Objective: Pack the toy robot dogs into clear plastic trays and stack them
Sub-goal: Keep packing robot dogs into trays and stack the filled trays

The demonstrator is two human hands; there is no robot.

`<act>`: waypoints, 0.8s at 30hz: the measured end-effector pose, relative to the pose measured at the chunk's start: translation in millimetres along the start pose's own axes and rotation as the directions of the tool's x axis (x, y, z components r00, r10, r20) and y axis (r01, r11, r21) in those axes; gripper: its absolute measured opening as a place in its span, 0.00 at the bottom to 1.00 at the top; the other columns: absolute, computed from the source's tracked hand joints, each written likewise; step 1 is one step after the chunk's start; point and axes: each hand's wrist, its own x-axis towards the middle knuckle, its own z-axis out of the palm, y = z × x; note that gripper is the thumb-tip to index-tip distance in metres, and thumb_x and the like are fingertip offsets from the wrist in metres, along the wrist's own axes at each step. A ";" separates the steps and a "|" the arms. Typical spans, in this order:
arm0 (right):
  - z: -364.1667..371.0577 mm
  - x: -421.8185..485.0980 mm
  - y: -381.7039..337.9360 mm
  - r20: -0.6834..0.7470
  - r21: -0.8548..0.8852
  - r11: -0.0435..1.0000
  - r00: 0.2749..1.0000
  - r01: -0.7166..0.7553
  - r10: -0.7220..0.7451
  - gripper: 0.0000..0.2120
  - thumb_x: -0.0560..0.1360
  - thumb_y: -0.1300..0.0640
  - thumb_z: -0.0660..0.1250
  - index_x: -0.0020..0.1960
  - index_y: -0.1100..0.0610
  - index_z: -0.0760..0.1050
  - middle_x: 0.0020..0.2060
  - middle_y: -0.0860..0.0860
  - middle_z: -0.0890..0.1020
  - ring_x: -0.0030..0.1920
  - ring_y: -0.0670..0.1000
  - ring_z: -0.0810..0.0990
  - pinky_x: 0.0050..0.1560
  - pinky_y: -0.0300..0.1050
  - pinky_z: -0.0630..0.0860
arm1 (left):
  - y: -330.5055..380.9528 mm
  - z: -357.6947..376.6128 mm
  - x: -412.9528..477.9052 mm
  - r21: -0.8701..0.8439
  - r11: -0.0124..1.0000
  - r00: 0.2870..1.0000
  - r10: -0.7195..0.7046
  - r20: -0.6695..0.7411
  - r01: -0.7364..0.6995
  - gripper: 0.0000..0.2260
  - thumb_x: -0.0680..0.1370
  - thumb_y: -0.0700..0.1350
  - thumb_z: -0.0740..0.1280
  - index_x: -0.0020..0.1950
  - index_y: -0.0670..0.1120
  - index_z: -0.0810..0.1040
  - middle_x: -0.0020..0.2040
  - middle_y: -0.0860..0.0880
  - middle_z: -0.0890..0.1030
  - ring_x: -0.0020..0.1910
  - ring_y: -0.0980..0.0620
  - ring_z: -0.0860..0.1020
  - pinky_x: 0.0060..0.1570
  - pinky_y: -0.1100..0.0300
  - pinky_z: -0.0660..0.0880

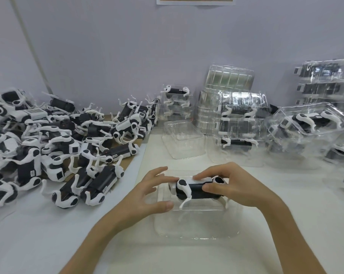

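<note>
Packing stage: I judge the dog is being seated in its tray; stacking is not yet done.
Loose pile: unpacked dogs heaped well left of the grip.
Packed stacks: filled trays beyond and right of the grip.
Empty tray: just beyond the grip.
Working tray: directly under the grip; thin clear plastic, so I expect flex and sliding.
Toy dog: inside the grip, lengthwise over the cavity.
Right hand: pinches the body, fingers on top, thumb on the near side.
Left hand: fingers spread and relaxed at the head end.
Handling: probably light, with a rigid body. The legs look thin and fragile, so I'd hold the body only.
</note>
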 end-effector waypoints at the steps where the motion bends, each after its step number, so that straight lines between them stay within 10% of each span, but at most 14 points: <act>1: 1.8 0.8 0.2 0.004 -0.022 1.000 1.000 -0.006 0.006 0.13 0.75 0.57 0.73 0.50 0.37 0.84 0.50 0.31 0.83 0.55 0.37 0.79 0.58 0.35 0.73 | -1.2 0.8 0.3 -0.003 1.000 1.000 -0.005 -0.002 0.005 0.24 0.66 0.65 0.71 0.62 0.69 0.75 0.72 0.72 0.61 0.72 0.70 0.61 0.68 0.67 0.61; 11: 13.7 11.5 7.0 -0.428 -0.050 0.998 0.904 -0.046 0.020 0.09 0.78 0.46 0.67 0.58 0.43 0.79 0.54 0.36 0.80 0.54 0.36 0.76 0.54 0.30 0.67 | -14.6 0.8 4.7 0.067 0.997 0.987 -0.034 -0.158 0.045 0.24 0.67 0.69 0.65 0.64 0.70 0.72 0.73 0.68 0.61 0.73 0.69 0.57 0.72 0.56 0.58; 17: 11.2 11.4 21.7 -0.188 0.015 0.864 0.847 -0.503 0.497 0.30 0.79 0.32 0.51 0.63 0.55 0.74 0.55 0.47 0.77 0.53 0.49 0.73 0.53 0.46 0.68 | -23.2 0.8 11.6 -0.071 0.966 0.937 -0.257 -0.238 0.247 0.32 0.70 0.70 0.65 0.72 0.65 0.65 0.71 0.66 0.68 0.70 0.66 0.65 0.69 0.59 0.60; 20: 12.5 12.1 19.5 -0.163 0.126 0.875 0.860 -0.467 0.483 0.31 0.76 0.29 0.52 0.66 0.49 0.73 0.58 0.44 0.75 0.57 0.48 0.71 0.56 0.45 0.65 | -16.2 0.5 11.8 -0.231 0.913 0.922 -0.369 -0.115 0.336 0.12 0.69 0.75 0.64 0.52 0.82 0.72 0.53 0.82 0.73 0.62 0.72 0.69 0.66 0.60 0.61; 24: 13.9 11.3 14.9 -0.075 0.301 0.906 0.939 -0.299 0.335 0.37 0.67 0.25 0.60 0.74 0.34 0.62 0.66 0.38 0.70 0.61 0.43 0.77 0.59 0.43 0.73 | -6.7 -3.9 6.3 -0.273 0.931 0.931 -0.302 -0.206 0.242 0.25 0.61 0.77 0.66 0.57 0.83 0.65 0.61 0.74 0.74 0.60 0.76 0.72 0.59 0.65 0.66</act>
